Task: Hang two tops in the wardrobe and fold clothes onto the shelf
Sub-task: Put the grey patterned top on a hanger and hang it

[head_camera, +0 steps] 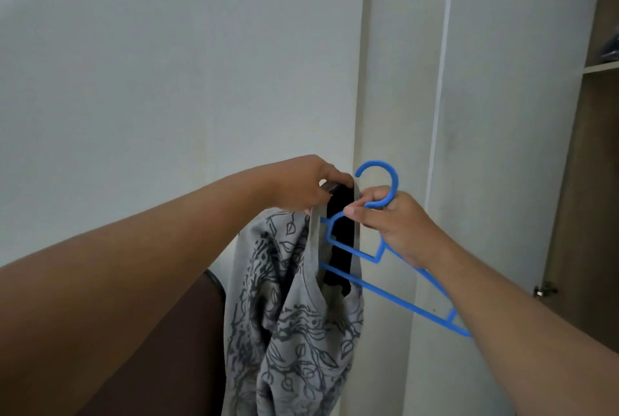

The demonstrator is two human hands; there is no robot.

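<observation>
1. Where the two bare arms reach forward from the bottom of the view, a dark brown thing (pixel 187 348) is seen low down between the left arm and the cloth; what it is cannot be told.
2. A grey top (pixel 294 332) with a dark leaf print is held up in the middle of the view, and most of it hangs down loose to the bottom edge.
3. The top's strap is pinched at its upper end by the left hand (pixel 301 184), with the fingers curled round the cloth.
4. A black band of cloth (pixel 341 234) is seen just inside the strap, hanging down along it.
5. A blue plastic hanger (pixel 402 298) is held by the right hand (pixel 392 224) at the neck, just under the hook, with the fingers curled tight round it.
6. The hanger is tilted, so that its hook points up and its long arm slopes down to the right, past the right wrist.
7. The left end of the hanger is pushed through the strap, so the strap is looped over that end.
8. A plain white wall (pixel 167 63) is seen behind the hands.
9. A white wardrobe door (pixel 502 114) stands open at the right, and a brown shelf (pixel 601 67) is seen inside at the far right edge, with something blue lying on it.
</observation>
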